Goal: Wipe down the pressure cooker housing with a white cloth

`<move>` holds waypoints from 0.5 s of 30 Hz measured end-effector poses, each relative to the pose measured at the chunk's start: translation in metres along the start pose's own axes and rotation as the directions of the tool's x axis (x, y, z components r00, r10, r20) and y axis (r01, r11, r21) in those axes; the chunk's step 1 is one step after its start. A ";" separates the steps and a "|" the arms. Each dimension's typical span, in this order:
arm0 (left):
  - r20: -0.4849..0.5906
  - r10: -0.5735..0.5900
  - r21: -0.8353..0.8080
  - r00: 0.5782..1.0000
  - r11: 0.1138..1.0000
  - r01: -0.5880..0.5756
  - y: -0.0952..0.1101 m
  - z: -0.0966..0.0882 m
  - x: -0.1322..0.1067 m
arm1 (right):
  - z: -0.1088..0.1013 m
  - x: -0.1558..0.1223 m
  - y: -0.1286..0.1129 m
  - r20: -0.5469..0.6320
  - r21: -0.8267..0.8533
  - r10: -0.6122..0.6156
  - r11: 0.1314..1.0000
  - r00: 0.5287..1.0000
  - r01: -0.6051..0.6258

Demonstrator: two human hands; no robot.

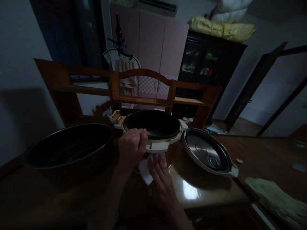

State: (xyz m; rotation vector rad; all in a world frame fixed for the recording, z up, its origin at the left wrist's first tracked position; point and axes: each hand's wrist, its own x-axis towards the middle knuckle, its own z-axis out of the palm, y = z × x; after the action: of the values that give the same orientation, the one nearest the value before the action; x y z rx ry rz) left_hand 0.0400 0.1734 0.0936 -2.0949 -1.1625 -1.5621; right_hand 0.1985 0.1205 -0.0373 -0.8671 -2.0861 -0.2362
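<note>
A rice cooker body [168, 140] with a dark inner cavity stands on the wooden table [196, 188], its rim cream-coloured. My left hand [131, 147] is closed over the cooker's near rim, fingers curled on the edge. Just below it, my right hand [159, 174] presses a white cloth [145, 171] flat against the cooker's front side, fingers stretched together. The cooker's detached lid [208, 153] lies upturned to the right, its metal inner face showing.
A large dark inner pot [69, 147] sits to the left on the table. A wooden shelf rack [144, 100] stands behind the cooker. A pale cloth [275, 196] lies at the right. A dark cabinet [206, 64] and pink wardrobe stand at the back.
</note>
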 end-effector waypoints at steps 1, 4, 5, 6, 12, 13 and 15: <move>0.003 -0.001 0.001 1.000 1.000 0.001 0.000 0.000 0.000 | -0.002 0.005 0.001 0.031 -0.036 -0.048 0.998 0.998 0.049; 0.025 -0.005 0.004 1.000 1.000 0.005 -0.001 -0.001 0.000 | -0.009 0.023 0.002 0.084 -0.077 -0.123 0.989 0.989 0.130; 0.030 -0.007 0.002 1.000 1.000 0.007 -0.001 -0.001 0.000 | -0.011 0.028 0.002 0.095 -0.078 -0.142 0.986 0.985 0.150; 0.033 -0.010 -0.002 0.999 1.000 0.010 -0.001 -0.001 0.000 | -0.013 0.032 0.002 0.106 -0.076 -0.158 0.983 0.982 0.167; 0.035 -0.019 -0.009 0.999 1.000 0.020 -0.001 -0.003 0.000 | -0.015 0.033 0.006 0.134 -0.062 -0.216 0.972 0.967 0.226; 0.035 -0.020 -0.007 0.999 1.000 0.020 0.000 -0.003 0.000 | -0.015 0.031 0.007 0.140 -0.063 -0.230 0.969 0.963 0.240; 0.037 -0.023 0.000 0.999 1.000 0.023 0.000 -0.003 0.000 | -0.016 0.027 0.009 0.169 -0.064 -0.251 0.962 0.953 0.264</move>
State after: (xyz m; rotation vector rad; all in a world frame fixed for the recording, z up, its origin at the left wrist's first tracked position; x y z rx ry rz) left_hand 0.0378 0.1717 0.0944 -2.1263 -1.2025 -1.5394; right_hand 0.2036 0.1332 -0.0083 -0.6795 -2.3547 -0.4101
